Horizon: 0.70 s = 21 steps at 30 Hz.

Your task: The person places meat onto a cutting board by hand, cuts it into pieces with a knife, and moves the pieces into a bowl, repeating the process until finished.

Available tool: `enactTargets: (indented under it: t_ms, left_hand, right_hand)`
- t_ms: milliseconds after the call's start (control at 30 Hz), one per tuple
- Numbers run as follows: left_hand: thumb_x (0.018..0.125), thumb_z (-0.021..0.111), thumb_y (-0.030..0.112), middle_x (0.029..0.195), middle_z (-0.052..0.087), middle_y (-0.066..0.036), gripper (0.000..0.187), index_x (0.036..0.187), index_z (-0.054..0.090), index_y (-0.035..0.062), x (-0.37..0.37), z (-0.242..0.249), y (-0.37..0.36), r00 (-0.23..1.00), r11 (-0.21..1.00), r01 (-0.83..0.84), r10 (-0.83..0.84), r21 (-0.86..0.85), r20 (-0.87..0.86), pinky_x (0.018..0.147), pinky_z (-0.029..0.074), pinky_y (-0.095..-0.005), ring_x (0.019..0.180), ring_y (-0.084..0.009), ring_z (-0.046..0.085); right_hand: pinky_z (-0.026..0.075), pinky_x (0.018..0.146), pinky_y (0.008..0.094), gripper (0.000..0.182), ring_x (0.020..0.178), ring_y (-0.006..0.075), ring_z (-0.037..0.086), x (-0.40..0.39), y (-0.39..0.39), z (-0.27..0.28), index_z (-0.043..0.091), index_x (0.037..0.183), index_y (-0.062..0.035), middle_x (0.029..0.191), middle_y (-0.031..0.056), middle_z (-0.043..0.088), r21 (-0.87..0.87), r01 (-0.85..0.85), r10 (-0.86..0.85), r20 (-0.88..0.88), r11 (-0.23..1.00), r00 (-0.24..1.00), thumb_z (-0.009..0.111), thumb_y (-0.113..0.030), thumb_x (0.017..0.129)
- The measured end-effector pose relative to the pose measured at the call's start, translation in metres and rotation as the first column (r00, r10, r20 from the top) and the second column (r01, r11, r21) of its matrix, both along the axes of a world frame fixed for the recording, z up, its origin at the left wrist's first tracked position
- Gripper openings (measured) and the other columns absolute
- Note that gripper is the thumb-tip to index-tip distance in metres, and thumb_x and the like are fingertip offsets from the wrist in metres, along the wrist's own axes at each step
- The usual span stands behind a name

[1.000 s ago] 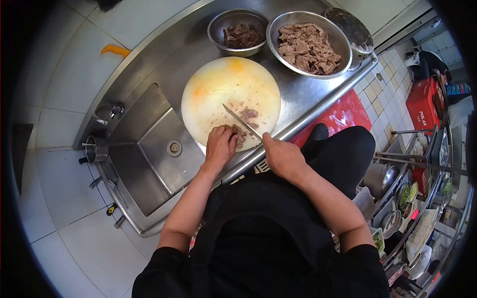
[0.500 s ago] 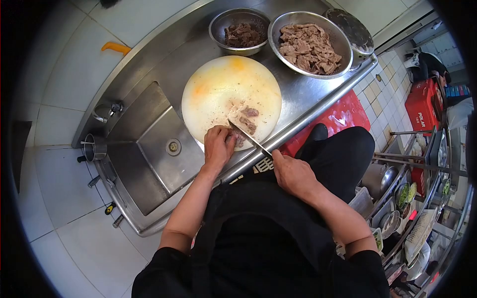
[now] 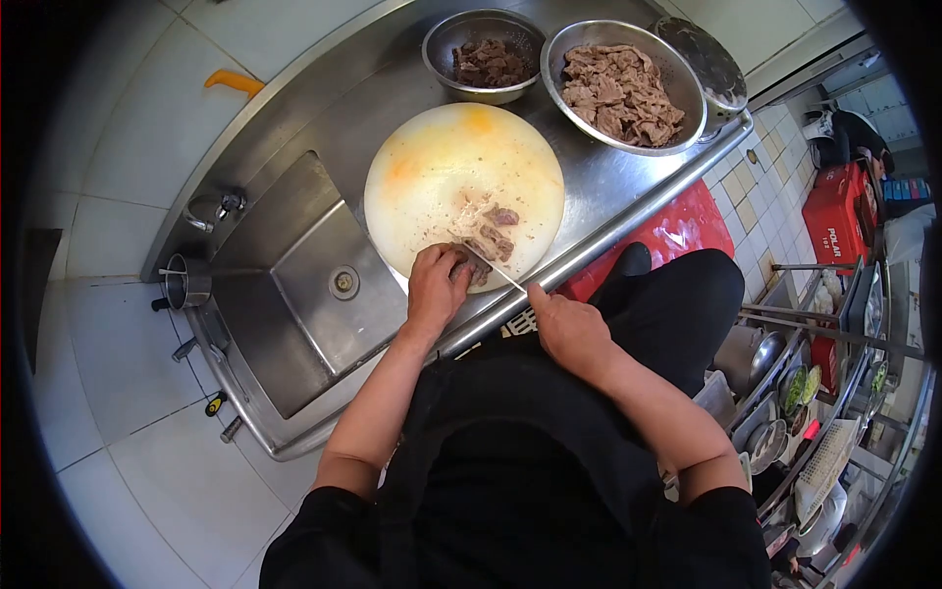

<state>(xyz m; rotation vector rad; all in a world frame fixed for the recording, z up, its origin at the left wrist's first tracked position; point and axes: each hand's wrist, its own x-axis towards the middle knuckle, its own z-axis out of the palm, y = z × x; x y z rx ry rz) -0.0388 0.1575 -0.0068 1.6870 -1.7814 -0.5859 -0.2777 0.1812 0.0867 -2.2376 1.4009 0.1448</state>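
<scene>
My right hand is closed round the handle of a kitchen knife. Its blade reaches across the near edge of a round white cutting board, close by the fingertips of my left hand. Those fingers are curled down on a piece of cooked meat, pressing it to the board; they partly hide it. Just beyond the blade lie a few cut meat slices and small crumbs. The board bears yellow-orange stains.
Behind the board stand a smaller metal colander of dark meat and a larger metal bowl heaped with meat slices. A steel sink lies left. A red stool, a red crate and a loaded rack are on the right.
The knife blade has moved in nearer my left fingers and stands steeper on the meat. The slices beyond it have shifted slightly. The whole view has drifted a little.
</scene>
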Motion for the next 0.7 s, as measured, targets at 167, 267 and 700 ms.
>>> enactTargets:
  t_ms: [167, 267, 700]
  left_hand:
    - [0.088, 0.077, 0.013, 0.112, 0.07, -0.014, 0.019, 0.104, 0.076, 0.0023, 0.003, -0.003, 0.001, 1.0, 0.999, 0.03, -0.03, 0.011, -0.004, 0.097, 0.052, -0.0414, 0.111, -0.0348, 0.064]
    - [0.089, 0.074, 0.011, 0.116, 0.068, -0.015, 0.025, 0.112, 0.074, 0.0026, 0.018, 0.0, -0.002, 0.991, 0.986, 0.132, -0.129, 0.103, -0.038, 0.1, 0.052, -0.0418, 0.114, -0.035, 0.063]
    - [0.089, 0.073, 0.011, 0.125, 0.063, -0.018, 0.038, 0.125, 0.069, 0.0002, 0.015, 0.029, 0.005, 0.98, 0.969, 0.14, -0.165, 0.204, 0.114, 0.102, 0.051, -0.0438, 0.116, -0.0378, 0.061]
  right_hand:
    - [0.055, 0.07, 0.0563, 0.02, 0.078, 0.0442, 0.071, 0.015, -0.03, -0.022, 0.048, 0.118, -0.0015, 0.08, 0.0237, 0.069, 0.023, 0.052, -0.054, 0.104, 0.998, 0.993, 0.05, -0.014, 0.102]
    - [0.052, 0.074, 0.0601, 0.021, 0.081, 0.0482, 0.069, 0.018, -0.045, -0.012, 0.047, 0.117, -0.0007, 0.083, 0.0267, 0.07, 0.085, 0.068, -0.077, 0.114, 0.994, 0.99, 0.048, -0.017, 0.105]
    - [0.058, 0.073, 0.0517, 0.021, 0.083, 0.0399, 0.074, -0.002, 0.01, 0.024, 0.049, 0.116, -0.0029, 0.086, 0.0214, 0.071, 0.05, 0.024, -0.025, 0.032, 0.998, 0.999, 0.052, -0.007, 0.095]
